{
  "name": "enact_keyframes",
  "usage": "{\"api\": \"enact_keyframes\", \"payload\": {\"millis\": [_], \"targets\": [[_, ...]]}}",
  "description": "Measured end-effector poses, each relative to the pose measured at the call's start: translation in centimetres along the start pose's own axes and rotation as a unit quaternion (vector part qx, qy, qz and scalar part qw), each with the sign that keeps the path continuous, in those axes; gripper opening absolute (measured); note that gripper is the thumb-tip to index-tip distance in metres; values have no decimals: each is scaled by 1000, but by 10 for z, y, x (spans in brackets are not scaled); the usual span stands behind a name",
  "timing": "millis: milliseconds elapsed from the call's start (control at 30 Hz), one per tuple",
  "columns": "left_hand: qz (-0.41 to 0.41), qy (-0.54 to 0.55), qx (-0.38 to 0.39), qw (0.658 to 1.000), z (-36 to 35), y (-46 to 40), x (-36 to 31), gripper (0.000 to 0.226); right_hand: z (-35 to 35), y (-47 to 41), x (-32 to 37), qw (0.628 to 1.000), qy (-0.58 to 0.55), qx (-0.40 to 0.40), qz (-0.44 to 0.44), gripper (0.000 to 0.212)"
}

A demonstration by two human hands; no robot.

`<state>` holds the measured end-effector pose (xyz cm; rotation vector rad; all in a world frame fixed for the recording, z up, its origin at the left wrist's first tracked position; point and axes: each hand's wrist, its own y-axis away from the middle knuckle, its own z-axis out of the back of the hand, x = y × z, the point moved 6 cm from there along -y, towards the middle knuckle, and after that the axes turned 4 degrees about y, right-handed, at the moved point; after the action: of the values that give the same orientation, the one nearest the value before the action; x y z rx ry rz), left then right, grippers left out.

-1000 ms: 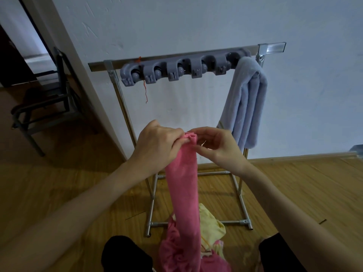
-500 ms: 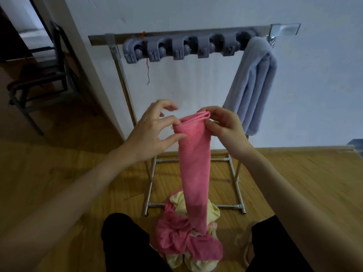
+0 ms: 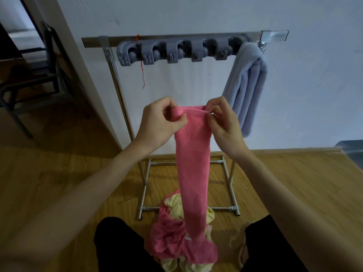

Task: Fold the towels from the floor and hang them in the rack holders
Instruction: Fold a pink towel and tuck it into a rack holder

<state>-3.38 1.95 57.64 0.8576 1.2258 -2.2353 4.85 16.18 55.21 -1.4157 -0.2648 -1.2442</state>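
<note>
A long pink towel (image 3: 193,169) hangs folded into a narrow strip in front of me. My left hand (image 3: 159,121) pinches its top left corner and my right hand (image 3: 223,122) pinches its top right corner. Its lower end trails onto a heap of pink and yellow towels (image 3: 172,230) on the floor between my knees. Behind stands a metal rack (image 3: 115,75) carrying a row of grey holders (image 3: 172,52). A pale blue folded towel (image 3: 247,83) hangs from the rightmost holder.
A white wall backs the rack, with a wall corner (image 3: 78,75) at left. Beyond it stands a dark metal chair (image 3: 33,83). The floor is wooden (image 3: 294,183). My black-clad knees (image 3: 117,248) flank the towel heap.
The pink towel's top edge has been spread wider between my hands. My left hand went from loosely open fingers to a pinch on the left corner. The view tilted slightly.
</note>
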Motion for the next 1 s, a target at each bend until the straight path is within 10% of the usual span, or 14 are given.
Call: {"api": "enact_keyframes", "payload": {"millis": [300,400,633,1000], "targets": [[-41,11,-8,999,10,1,-7,14,-4,-2,-13,987,-91,39,-125,55],[-36,32,-21,999,17,11,-2,16,-16,-4,-16,979,-82,92,-162,30],[166,256,25,952,19,69,74,66,-51,7,-21,979,-72,99,-163,23],[412,163,196,875,-82,189,220,21,-39,13,-38,921,-263,-53,-282,19]]}}
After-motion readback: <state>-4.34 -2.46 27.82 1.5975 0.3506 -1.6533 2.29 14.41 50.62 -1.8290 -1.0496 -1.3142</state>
